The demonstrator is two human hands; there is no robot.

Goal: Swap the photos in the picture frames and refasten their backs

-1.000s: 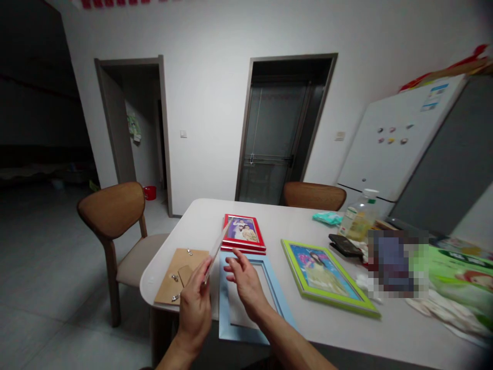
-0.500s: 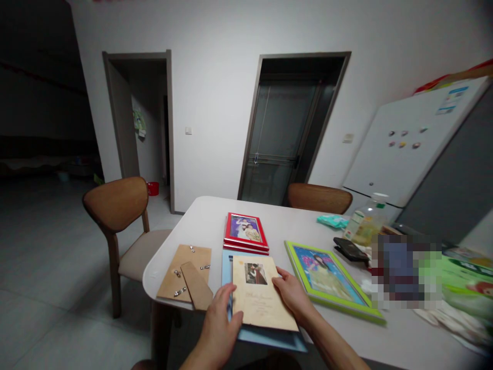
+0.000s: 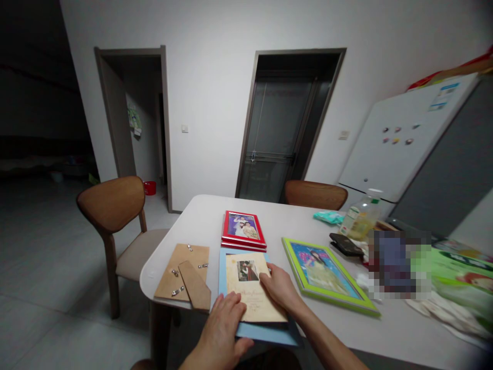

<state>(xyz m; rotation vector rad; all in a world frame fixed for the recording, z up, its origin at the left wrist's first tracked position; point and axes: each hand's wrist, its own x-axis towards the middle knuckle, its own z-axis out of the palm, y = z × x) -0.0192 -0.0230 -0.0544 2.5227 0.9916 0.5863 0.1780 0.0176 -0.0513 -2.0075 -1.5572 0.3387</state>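
A cream card [image 3: 254, 298] with a small picture and printed script lies over a light blue photo frame [image 3: 265, 334] at the table's front. My right hand [image 3: 279, 288] grips the card's right edge, thumb on top and fingers partly hidden. My left hand [image 3: 223, 318] is spread across the left side, fingertips on the card and thumb on the frame's front border. Left of them is a brown backing board [image 3: 181, 275] with metal clips and a stand leg. Beyond the blue frame sit stacked red photo frames [image 3: 243, 230]. To the right lies a green photo frame [image 3: 327, 277].
The white table [image 3: 269, 205] has a rounded left corner. On its right side are a bottle [image 3: 362, 218], a black object [image 3: 345, 245], a teal packet [image 3: 328, 218] and a green bag [image 3: 454, 277]. Wooden chairs stand at the left [image 3: 115, 205] and far side [image 3: 316, 195].
The card has moved down onto the blue frame and slightly left. My left hand has shifted from the card's edge to lie over the card and frame. The view has turned slightly.
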